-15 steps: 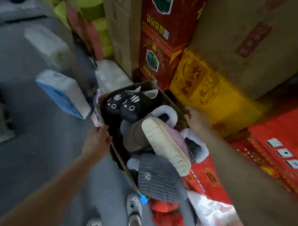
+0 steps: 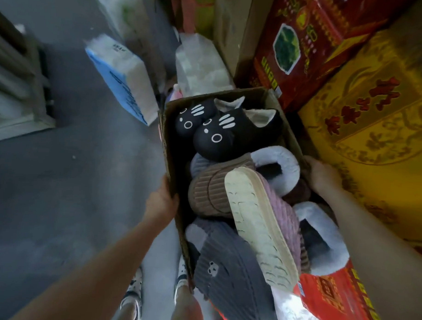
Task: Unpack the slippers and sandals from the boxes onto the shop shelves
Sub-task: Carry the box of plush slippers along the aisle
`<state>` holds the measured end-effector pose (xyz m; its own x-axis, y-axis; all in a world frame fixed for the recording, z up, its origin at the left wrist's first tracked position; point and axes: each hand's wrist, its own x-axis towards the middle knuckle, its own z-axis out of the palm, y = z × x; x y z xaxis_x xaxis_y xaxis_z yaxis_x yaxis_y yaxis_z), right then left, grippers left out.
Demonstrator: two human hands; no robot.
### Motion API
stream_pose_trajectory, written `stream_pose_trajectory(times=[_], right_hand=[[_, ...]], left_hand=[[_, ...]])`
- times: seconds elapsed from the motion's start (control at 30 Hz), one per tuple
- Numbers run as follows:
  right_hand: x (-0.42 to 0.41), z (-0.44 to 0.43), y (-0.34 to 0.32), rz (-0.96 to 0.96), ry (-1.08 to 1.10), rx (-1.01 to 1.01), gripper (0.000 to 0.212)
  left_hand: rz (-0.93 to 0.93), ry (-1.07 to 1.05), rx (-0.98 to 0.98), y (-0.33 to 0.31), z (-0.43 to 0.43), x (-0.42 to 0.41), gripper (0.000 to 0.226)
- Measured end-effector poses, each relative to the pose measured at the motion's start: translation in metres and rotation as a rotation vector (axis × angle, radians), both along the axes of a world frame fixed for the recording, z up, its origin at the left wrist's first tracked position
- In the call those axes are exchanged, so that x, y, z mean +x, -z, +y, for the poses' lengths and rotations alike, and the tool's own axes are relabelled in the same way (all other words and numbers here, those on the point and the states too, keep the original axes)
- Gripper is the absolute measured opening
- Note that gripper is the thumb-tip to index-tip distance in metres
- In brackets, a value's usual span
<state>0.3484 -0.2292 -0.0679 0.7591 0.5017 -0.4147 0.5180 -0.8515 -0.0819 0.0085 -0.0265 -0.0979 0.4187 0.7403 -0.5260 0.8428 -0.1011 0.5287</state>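
An open cardboard box [image 2: 172,144] full of plush slippers is held up in front of me. My left hand [image 2: 162,201] grips its left wall. My right hand [image 2: 323,174] holds the right wall, fingers hidden behind the edge. At the far end lie two black cat-face slippers [image 2: 213,133]. In the middle sits a brown ribbed slipper [image 2: 211,191] with a pink slipper lying sole-up [image 2: 260,223] across it. A grey ribbed slipper with a small panda [image 2: 230,275] fills the near end. Fleece-lined slippers [image 2: 286,162] lie on the right.
Red cartons [image 2: 297,43] and a yellow carton [image 2: 373,132] are stacked close on the right. A blue-and-white pack [image 2: 122,77] and a clear bag [image 2: 199,63] lie on the grey floor ahead. Grey shelving [image 2: 14,81] stands at left. My feet [image 2: 133,298] show below.
The box has come closer and higher in view, with both hands still on its sides. The view has shifted along the floor; the cartons on the right look nearer.
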Motion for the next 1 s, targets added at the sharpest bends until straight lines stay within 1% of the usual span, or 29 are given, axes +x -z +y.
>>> stream_pose_trajectory(times=[0.17, 0.23, 0.3, 0.4, 0.53, 0.63, 0.73, 0.9, 1.0], right_hand=[[-0.035, 0.013, -0.046, -0.111, -0.068, 0.04, 0.034], [-0.055, 0.017, -0.066, -0.097, -0.084, 0.091, 0.032], [-0.08, 0.025, -0.082, -0.047, -0.097, 0.144, 0.03], [-0.119, 0.055, -0.099, 0.002, -0.121, 0.167, 0.034], [-0.182, 0.121, -0.118, -0.044, -0.256, 0.199, 0.037], [-0.234, 0.182, -0.126, -0.037, -0.371, 0.262, 0.037], [-0.288, 0.249, -0.12, 0.002, -0.424, 0.223, 0.034], [-0.378, 0.351, -0.105, 0.046, -0.489, 0.275, 0.032], [-0.441, 0.417, -0.097, 0.08, -0.583, 0.29, 0.038]], left_hand=[[-0.086, -0.072, -0.021, -0.018, 0.013, -0.034, 0.063], [-0.11, -0.104, -0.031, -0.032, 0.02, -0.055, 0.061], [-0.095, -0.132, -0.028, -0.048, 0.028, -0.081, 0.057], [-0.087, -0.144, 0.045, -0.067, 0.049, -0.13, 0.053], [-0.089, -0.254, 0.086, -0.081, 0.087, -0.208, 0.047], [-0.1, -0.351, 0.086, -0.09, 0.119, -0.272, 0.05], [-0.112, -0.474, 0.108, -0.097, 0.155, -0.338, 0.051], [-0.106, -0.587, 0.157, -0.102, 0.215, -0.44, 0.048], [-0.082, -0.679, 0.193, -0.106, 0.246, -0.507, 0.049]])
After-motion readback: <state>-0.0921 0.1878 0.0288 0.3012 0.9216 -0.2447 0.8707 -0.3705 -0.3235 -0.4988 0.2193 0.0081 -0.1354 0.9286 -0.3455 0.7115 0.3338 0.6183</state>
